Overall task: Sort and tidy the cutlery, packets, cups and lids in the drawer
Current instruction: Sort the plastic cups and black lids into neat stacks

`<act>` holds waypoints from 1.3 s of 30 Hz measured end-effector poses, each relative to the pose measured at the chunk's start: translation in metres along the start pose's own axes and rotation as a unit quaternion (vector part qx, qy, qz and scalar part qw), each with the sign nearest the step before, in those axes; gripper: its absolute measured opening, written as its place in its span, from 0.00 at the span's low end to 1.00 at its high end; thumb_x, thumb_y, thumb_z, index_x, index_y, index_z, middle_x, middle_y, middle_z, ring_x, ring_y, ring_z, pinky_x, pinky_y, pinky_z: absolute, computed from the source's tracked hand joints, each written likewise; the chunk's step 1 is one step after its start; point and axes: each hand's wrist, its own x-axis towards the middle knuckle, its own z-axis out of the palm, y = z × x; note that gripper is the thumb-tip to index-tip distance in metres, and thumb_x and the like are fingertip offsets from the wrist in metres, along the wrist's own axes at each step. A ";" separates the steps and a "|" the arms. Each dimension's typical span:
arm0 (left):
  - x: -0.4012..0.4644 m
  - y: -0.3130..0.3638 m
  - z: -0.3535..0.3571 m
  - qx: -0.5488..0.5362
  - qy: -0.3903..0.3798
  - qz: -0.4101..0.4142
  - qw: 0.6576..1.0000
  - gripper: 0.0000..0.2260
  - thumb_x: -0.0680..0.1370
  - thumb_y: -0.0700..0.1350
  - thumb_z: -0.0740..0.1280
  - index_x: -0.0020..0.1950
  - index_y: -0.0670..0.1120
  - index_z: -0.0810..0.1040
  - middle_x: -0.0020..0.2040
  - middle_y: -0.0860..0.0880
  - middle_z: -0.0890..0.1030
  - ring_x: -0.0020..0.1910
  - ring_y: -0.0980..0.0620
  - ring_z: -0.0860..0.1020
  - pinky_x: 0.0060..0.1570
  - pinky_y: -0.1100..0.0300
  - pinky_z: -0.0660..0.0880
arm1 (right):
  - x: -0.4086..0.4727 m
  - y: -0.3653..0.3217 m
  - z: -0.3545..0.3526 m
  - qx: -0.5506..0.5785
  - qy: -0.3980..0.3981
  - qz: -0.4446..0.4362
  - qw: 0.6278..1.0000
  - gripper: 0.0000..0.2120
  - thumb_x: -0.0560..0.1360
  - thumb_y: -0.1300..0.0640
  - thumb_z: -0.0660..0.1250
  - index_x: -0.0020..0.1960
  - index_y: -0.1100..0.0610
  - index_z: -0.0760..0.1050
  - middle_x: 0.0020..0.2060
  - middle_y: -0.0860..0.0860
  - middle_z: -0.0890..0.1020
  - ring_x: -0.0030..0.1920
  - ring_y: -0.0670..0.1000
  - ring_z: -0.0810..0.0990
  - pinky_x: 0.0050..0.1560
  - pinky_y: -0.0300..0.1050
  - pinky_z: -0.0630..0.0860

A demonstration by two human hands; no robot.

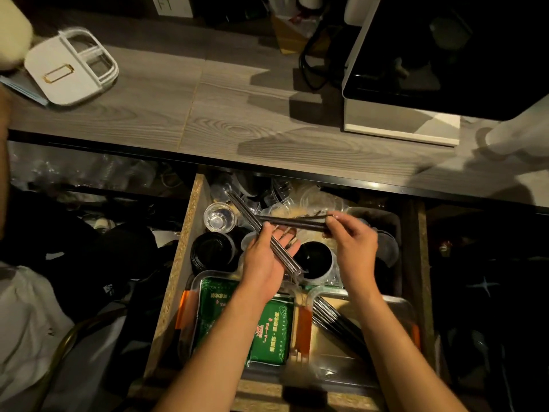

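The left hand (pixel 269 257) lies palm-up over the open drawer (pixel 175 263), its fingers loosely cupping a diagonal bundle of wrapped cutlery (pixel 261 233); the right hand (pixel 352 245) pinches one end of a dark stick (pixel 294 223) held level, its far end reaching the bundle. These pieces look light, stiff and thin — the clear wrapping is probably slippery, so a grip near the middle seems safer than at the tips. Below, a tray holds green packets (pixel 267 325); another tray (pixel 401 304) to the right holds dark forks (pixel 329 316). Black cups (pixel 315 258), a stack of black lids (pixel 212 252) and a clear cup (pixel 219 217) crowd the back — flimsy, easily toppled. The grey counter (pixel 225 114) overhangs the drawer's far end.
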 end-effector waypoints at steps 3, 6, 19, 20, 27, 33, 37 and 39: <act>-0.002 0.005 0.002 -0.022 0.025 0.016 0.999 0.14 0.84 0.47 0.59 0.66 0.42 0.73 0.61 0.40 0.80 0.61 0.43 0.79 0.54 0.48 0.78 | -0.024 0.010 0.007 0.010 -0.020 0.026 0.999 0.08 0.77 0.63 0.67 0.51 0.53 0.83 0.44 0.52 0.86 0.46 0.54 0.85 0.47 0.46 0.81; -0.002 0.012 0.004 -0.052 0.012 0.017 0.998 0.11 0.85 0.47 0.58 0.62 0.42 0.72 0.58 0.40 0.81 0.54 0.44 0.82 0.51 0.49 0.79 | -0.042 0.015 0.014 0.009 -0.054 0.026 0.998 0.10 0.77 0.65 0.68 0.50 0.51 0.83 0.42 0.54 0.85 0.42 0.57 0.84 0.45 0.53 0.82; -0.018 0.018 0.017 -0.055 -0.021 0.095 0.994 0.17 0.82 0.49 0.63 0.34 0.47 0.70 0.27 0.52 0.64 0.24 0.56 0.63 0.27 0.61 0.66 | -0.043 -0.006 0.065 0.338 0.053 0.302 0.890 0.18 0.82 0.50 0.57 0.57 0.62 0.78 0.50 0.58 0.80 0.49 0.53 0.79 0.57 0.50 0.75; -0.018 0.016 0.016 -0.045 -0.024 0.096 0.994 0.19 0.82 0.50 0.63 0.32 0.47 0.69 0.27 0.52 0.63 0.24 0.56 0.63 0.28 0.60 0.65 | -0.042 -0.006 0.068 0.333 0.058 0.315 0.887 0.19 0.82 0.48 0.56 0.56 0.62 0.78 0.51 0.59 0.80 0.51 0.55 0.79 0.60 0.51 0.74; -0.004 0.018 0.000 0.009 -0.012 0.049 0.999 0.21 0.82 0.52 0.63 0.31 0.49 0.66 0.25 0.53 0.62 0.22 0.56 0.61 0.25 0.61 0.61 | -0.022 0.003 0.054 0.251 -0.040 0.303 0.919 0.25 0.84 0.43 0.49 0.61 0.60 0.76 0.50 0.56 0.82 0.47 0.51 0.79 0.49 0.47 0.75; 0.013 0.019 -0.011 0.164 0.038 -0.024 0.985 0.21 0.81 0.49 0.65 0.31 0.50 0.63 0.23 0.54 0.62 0.20 0.57 0.57 0.20 0.63 0.54 | 0.046 0.041 0.016 -0.206 0.051 0.086 0.973 0.14 0.78 0.60 0.66 0.64 0.59 0.77 0.58 0.53 0.82 0.46 0.44 0.79 0.46 0.31 0.74; 0.028 0.014 -0.016 0.185 0.052 -0.046 0.980 0.17 0.82 0.48 0.64 0.34 0.48 0.66 0.23 0.54 0.63 0.19 0.58 0.57 0.19 0.64 0.54 | 0.084 0.065 0.018 -0.355 -0.033 0.070 0.932 0.23 0.76 0.56 0.69 0.70 0.58 0.73 0.65 0.56 0.78 0.52 0.55 0.83 0.54 0.49 0.80; 0.034 0.012 -0.017 0.192 0.049 -0.047 0.979 0.15 0.82 0.48 0.64 0.37 0.47 0.71 0.25 0.53 0.66 0.20 0.58 0.59 0.20 0.65 0.55 | 0.092 0.073 0.023 -0.409 -0.065 0.051 0.909 0.22 0.76 0.55 0.70 0.68 0.60 0.74 0.64 0.58 0.79 0.58 0.58 0.81 0.61 0.54 0.77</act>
